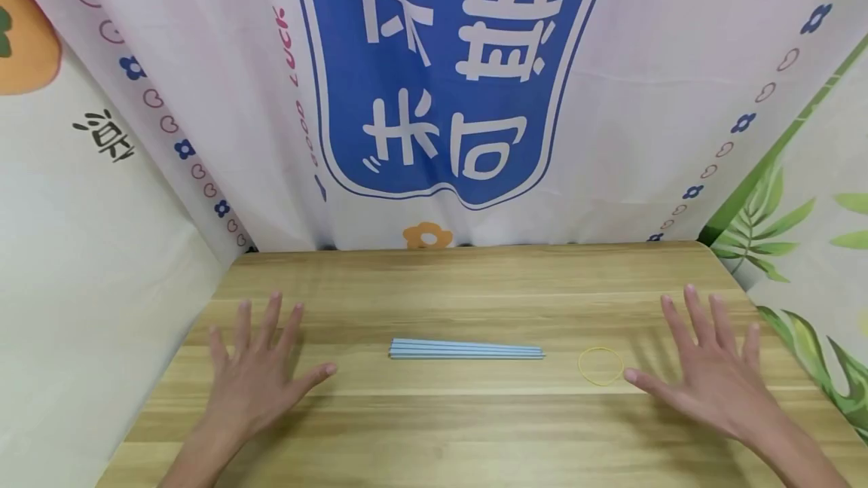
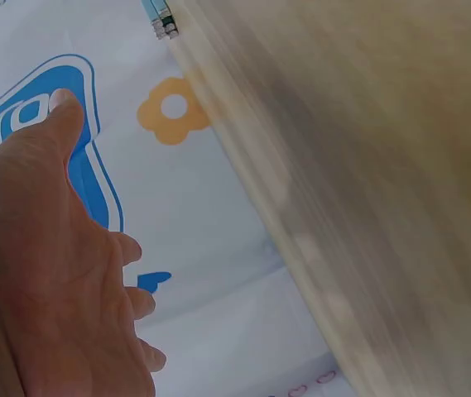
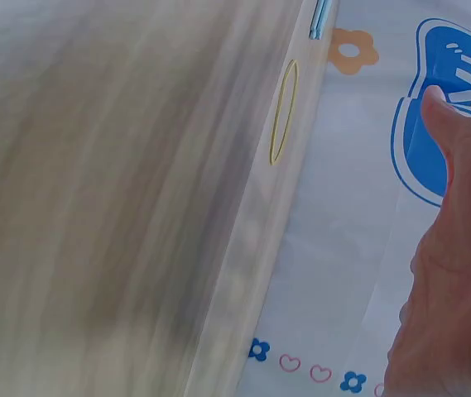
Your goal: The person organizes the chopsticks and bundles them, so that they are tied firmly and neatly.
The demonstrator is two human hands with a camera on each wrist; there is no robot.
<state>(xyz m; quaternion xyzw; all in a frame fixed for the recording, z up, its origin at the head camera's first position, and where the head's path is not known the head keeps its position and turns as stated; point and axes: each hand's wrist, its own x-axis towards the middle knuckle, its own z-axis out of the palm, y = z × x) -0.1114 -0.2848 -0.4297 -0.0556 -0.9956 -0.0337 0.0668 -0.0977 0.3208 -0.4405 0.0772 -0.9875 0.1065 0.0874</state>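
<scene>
Several light blue pencils (image 1: 466, 350) lie side by side on the wooden table, fanned slightly apart at their left ends. Their silver-banded ends (image 2: 165, 28) show at the top of the left wrist view. To their right lies a thin yellow rubber band (image 1: 600, 366), a loose ring that also appears in the right wrist view (image 3: 284, 112). My left hand (image 1: 254, 382), fingers spread, is left of the pencils and holds nothing. On the other side, my right hand (image 1: 719, 376) is spread too, its thumb tip near the rubber band, holding nothing.
The wood-grain table (image 1: 447, 435) has rounded far corners. Along its far edge hangs a white curtain (image 1: 624, 134) with a blue printed panel. White patterned cloth (image 1: 88, 262) is at the left, and leaf-printed cloth (image 1: 814, 247) at the right.
</scene>
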